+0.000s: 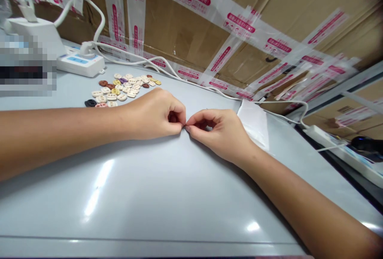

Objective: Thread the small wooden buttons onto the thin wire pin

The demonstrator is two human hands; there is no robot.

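Observation:
My left hand (pixel 158 113) and my right hand (pixel 220 131) meet fingertip to fingertip just above the grey tabletop (pixel 167 195). Each has thumb and forefinger pinched together. A tiny dark thing (pixel 184 126) shows where the fingertips meet; it is too small and covered to name. Behind my left wrist lies a loose spread of small oval, button-like pieces with holes (pixel 121 97), mostly cream, with some yellow, brown, pink, purple and black ones. My left forearm hides part of the tabletop near them. Beside my right hand lies a flat whitish plastic bag (pixel 254 125).
A white power strip (pixel 80 64) with plugs stands at the back left. White cables (pixel 161 61) run along the back edge, below large taped cardboard boxes (pixel 191 23). Another power strip (pixel 344 151) and a black object (pixel 366 147) lie at the right edge.

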